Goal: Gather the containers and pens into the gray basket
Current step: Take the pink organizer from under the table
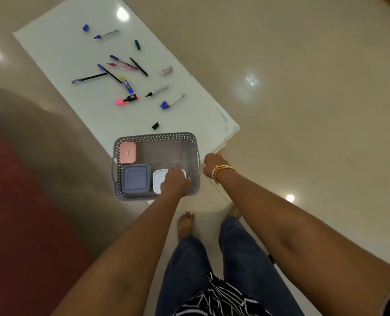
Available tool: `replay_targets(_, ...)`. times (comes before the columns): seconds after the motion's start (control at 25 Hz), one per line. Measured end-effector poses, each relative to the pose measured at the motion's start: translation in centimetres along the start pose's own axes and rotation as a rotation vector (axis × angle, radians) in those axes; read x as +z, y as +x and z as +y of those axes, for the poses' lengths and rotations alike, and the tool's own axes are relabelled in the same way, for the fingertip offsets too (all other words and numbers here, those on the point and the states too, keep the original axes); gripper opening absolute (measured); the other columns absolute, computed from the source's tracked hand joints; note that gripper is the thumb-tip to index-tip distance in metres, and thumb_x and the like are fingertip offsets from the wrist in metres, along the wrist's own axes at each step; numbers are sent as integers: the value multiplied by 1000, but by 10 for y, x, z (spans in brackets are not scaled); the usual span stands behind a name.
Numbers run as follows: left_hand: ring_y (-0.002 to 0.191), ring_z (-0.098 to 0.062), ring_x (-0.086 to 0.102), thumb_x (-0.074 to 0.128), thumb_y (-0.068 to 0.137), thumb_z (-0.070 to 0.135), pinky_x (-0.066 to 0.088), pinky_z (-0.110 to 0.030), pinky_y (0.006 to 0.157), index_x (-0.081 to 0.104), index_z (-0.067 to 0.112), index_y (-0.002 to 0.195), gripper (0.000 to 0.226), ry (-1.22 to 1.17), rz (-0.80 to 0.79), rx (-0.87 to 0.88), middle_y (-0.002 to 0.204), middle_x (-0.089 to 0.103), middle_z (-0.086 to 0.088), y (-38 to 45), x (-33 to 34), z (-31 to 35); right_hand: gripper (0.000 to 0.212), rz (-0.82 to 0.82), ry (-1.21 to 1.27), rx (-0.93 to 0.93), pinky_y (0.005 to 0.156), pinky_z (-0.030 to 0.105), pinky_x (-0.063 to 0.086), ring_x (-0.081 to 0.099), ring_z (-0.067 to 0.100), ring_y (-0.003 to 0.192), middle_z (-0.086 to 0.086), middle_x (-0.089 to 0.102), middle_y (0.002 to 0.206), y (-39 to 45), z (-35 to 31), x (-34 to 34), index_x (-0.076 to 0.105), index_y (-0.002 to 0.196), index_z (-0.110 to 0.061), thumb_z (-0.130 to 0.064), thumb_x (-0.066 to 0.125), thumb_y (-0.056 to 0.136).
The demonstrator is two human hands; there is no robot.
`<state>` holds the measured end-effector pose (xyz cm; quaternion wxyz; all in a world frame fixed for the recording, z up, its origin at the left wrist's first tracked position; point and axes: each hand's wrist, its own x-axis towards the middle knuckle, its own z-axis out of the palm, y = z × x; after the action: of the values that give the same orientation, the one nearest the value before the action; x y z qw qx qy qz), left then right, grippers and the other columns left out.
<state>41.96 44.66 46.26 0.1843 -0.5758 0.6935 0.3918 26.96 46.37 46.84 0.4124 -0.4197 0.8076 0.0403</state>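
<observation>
The gray basket (157,136) stands at the near end of a white table (59,46). Inside it lie a pink container (127,152), a gray-blue container (135,179) and a white container (158,181). My left hand (175,183) reaches into the basket with its fingers curled over the white container. My right hand (213,164) is just outside the basket's right rim, at the table's corner, and its fingers are hidden. Several pens (121,67) and markers (172,101) are scattered farther up the table, along with a pink highlighter (126,99).
Loose caps lie on the table: a black cap (155,125), a green cap (137,44) and a blue cap (86,27). A dark red surface (18,224) fills the left side. Glossy beige floor (303,87) surrounds the table, and my feet stand just below the basket.
</observation>
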Motion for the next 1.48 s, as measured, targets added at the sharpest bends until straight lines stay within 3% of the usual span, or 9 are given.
replay_targets(0.08,128,-36,43,49,95,24,40,-48,102,29,4,140,54,-44,23,-17,144,36,-17,2,-9,34,37,-28,-65,-53,96,39,50,58,35,115,19,59,125,4,14,-30,57,122,-4,-9,49,86)
replay_targets(0.2,135,-36,37,47,96,27,35,-45,107,20,4,146,62,-70,47,-45,150,31,-18,11,-20,82,39,-33,-113,-116,97,41,50,58,33,115,17,59,126,14,35,-80,57,122,-6,-9,50,84)
replay_targets(0.56,131,-36,41,50,94,36,38,-48,107,30,5,137,57,-113,84,-158,142,39,-19,41,-48,187,35,-77,-159,-270,100,35,45,54,29,121,10,55,133,74,71,-205,62,119,-12,-12,49,87)
replay_targets(0.76,131,-35,41,48,97,35,38,-46,106,27,5,141,58,-148,137,-226,144,37,-19,93,-91,230,33,-141,-312,-350,91,38,51,60,34,108,17,63,120,138,49,-265,60,116,-4,-16,48,88)
replay_targets(0.96,134,-33,40,46,97,36,38,-45,107,26,4,142,58,-189,171,-274,144,37,-18,147,-143,260,27,-177,-420,-377,75,32,45,60,34,99,18,62,115,206,17,-321,59,110,-4,-13,45,88)
replay_targets(1.24,130,-33,43,46,97,34,41,-45,103,28,3,140,56,-284,259,-394,143,38,-19,196,-209,300,12,-204,-616,-516,71,32,44,59,33,91,17,63,111,273,-36,-399,54,94,-10,-12,46,86)
replay_targets(1.48,135,-34,37,45,97,35,36,-46,108,22,3,145,62,-479,373,-520,144,36,-20,248,-247,364,28,-276,-696,-691,79,31,45,58,30,94,14,62,116,336,-74,-470,60,106,-6,-16,42,87)
